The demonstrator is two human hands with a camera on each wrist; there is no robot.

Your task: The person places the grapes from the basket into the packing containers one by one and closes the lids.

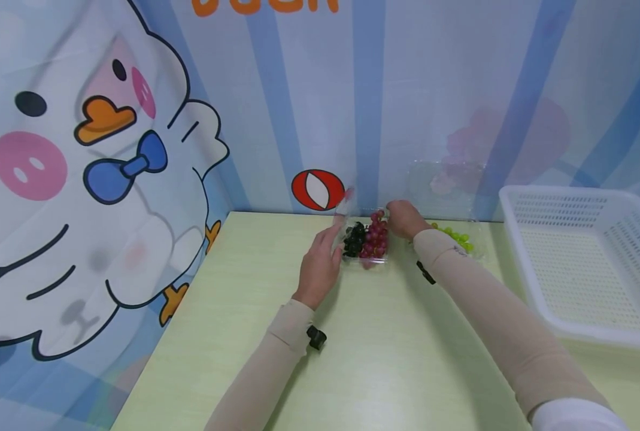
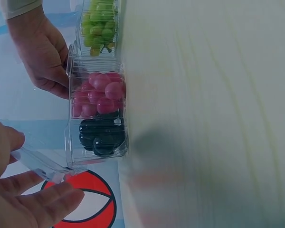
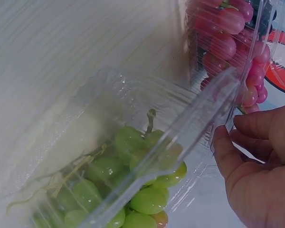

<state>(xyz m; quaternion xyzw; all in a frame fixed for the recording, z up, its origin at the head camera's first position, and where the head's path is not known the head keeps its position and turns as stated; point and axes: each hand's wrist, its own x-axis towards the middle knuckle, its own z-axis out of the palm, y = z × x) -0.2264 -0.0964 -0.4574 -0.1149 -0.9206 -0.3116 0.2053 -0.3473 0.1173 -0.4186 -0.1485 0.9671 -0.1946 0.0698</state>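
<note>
Box [image 1: 380, 260] apparently braced open
Left hand [image 1: 318, 267] pinches its lid [image 2: 40, 164], nine o'clock; right hand [image 1: 406, 220] grips its rim [image 2: 70, 66], two o'clock.

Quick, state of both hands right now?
Left hand: closed, holding the clear lid.
Right hand: at the edge of the red-and-black grape box; whether it grips cannot be told.

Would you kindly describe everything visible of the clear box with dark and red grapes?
The clear box looks like ribbed plastic and sits on the table near its back edge. Inside, dark grapes lie on the left, red grapes on the right. Its lid stands raised at the left end, held in the left hand. The right hand is near its rear right corner; whether they touch is unclear.
</note>
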